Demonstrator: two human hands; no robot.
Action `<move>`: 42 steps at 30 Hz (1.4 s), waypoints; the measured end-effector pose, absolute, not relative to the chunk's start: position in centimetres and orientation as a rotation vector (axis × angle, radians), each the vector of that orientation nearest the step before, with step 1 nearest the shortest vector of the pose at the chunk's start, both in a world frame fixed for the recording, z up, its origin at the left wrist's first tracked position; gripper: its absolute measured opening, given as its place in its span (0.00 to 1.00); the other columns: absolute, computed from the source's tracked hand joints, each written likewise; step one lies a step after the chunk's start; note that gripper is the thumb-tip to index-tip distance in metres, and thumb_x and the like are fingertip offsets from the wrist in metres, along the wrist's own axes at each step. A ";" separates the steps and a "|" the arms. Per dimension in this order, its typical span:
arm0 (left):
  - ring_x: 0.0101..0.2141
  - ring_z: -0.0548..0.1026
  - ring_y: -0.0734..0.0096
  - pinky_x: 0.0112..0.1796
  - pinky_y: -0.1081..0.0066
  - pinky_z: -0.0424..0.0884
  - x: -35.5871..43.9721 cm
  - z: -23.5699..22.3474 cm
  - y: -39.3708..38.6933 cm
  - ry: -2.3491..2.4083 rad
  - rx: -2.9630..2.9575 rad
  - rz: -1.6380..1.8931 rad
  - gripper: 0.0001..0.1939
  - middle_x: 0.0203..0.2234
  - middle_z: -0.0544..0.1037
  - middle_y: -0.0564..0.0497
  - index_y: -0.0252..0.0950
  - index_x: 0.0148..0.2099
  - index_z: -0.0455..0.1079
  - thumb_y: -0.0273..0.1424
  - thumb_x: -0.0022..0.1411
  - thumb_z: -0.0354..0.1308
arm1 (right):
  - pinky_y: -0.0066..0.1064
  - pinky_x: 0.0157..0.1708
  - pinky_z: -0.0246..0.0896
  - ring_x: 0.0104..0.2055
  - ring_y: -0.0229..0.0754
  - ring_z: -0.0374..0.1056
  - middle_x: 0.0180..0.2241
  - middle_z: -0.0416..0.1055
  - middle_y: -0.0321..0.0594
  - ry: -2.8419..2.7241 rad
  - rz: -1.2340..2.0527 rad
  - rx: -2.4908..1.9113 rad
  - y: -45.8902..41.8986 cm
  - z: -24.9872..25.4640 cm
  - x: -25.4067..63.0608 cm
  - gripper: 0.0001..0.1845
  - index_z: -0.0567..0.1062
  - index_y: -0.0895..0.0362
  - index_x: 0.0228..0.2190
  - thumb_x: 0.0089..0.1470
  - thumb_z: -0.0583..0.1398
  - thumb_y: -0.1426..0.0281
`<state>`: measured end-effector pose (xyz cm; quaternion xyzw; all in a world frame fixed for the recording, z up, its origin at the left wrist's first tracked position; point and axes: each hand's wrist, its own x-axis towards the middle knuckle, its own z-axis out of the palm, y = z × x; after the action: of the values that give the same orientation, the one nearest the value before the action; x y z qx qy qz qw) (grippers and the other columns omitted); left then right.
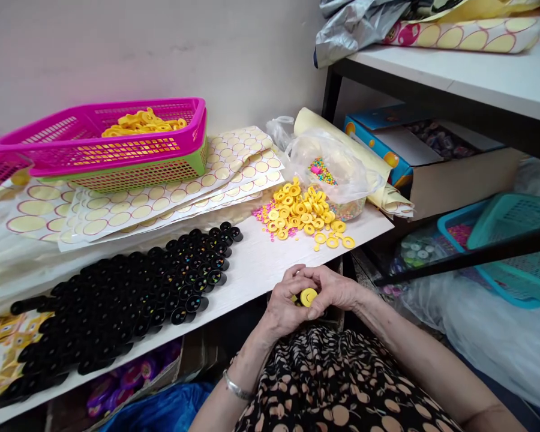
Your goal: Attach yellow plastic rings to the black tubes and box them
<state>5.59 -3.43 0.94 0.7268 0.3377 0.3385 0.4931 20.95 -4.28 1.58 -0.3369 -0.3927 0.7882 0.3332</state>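
Note:
In front of my lap, just past the table's edge, my left hand point(284, 302) and my right hand point(332, 289) come together. Between them is a small yellow round cap point(308, 297), its flat face turned up. Fingers of both hands curl round it, and what is under it is mostly hidden. Nearest to my hands on the white table point(252, 264) lies a heap of yellow rings point(302, 207) with tiny pink beads point(263, 211) around it. To the left, many black cups point(144, 288) stand packed in rows, some with coloured bits inside.
A pink basket point(49, 141) of yellow parts sits in a green basket point(162, 171) on sticker sheets point(234, 150). Behind the rings is a plastic bag point(337, 159) with coloured beads. At right are a blue carton point(378, 141), teal baskets point(508, 258) and a raised shelf point(454, 72).

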 end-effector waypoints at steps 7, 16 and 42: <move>0.36 0.72 0.64 0.56 0.56 0.52 5.5 0.5 -4.0 0.703 1.881 0.749 0.05 0.24 0.76 0.52 0.38 0.30 0.74 0.30 0.46 0.63 | 0.24 0.30 0.55 0.31 0.35 0.62 0.29 0.68 0.34 -0.923 2.080 -0.913 -5.6 0.8 21.5 0.23 0.73 0.61 0.32 0.27 0.68 0.74; 0.34 0.71 0.68 0.54 0.58 0.56 5.6 0.6 -3.8 0.602 2.016 0.796 0.05 0.21 0.74 0.54 0.36 0.26 0.69 0.32 0.49 0.61 | 0.24 0.26 0.54 0.27 0.34 0.60 0.25 0.67 0.32 -1.024 1.979 -0.999 -5.7 1.8 20.5 0.20 0.75 0.62 0.30 0.27 0.69 0.74; 0.39 0.73 0.64 0.52 0.55 0.60 5.0 0.1 -4.4 0.322 1.974 0.941 0.20 0.32 0.76 0.47 0.32 0.44 0.68 0.32 0.48 0.64 | 0.29 0.35 0.60 0.39 0.41 0.65 0.37 0.69 0.37 -0.998 1.857 -0.912 -8.5 0.4 20.0 0.30 0.73 0.58 0.40 0.28 0.70 0.72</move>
<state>5.02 -4.36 0.11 0.7979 0.1302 0.3805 0.4490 19.97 -8.52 0.42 -0.3620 -0.3963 0.7375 0.4099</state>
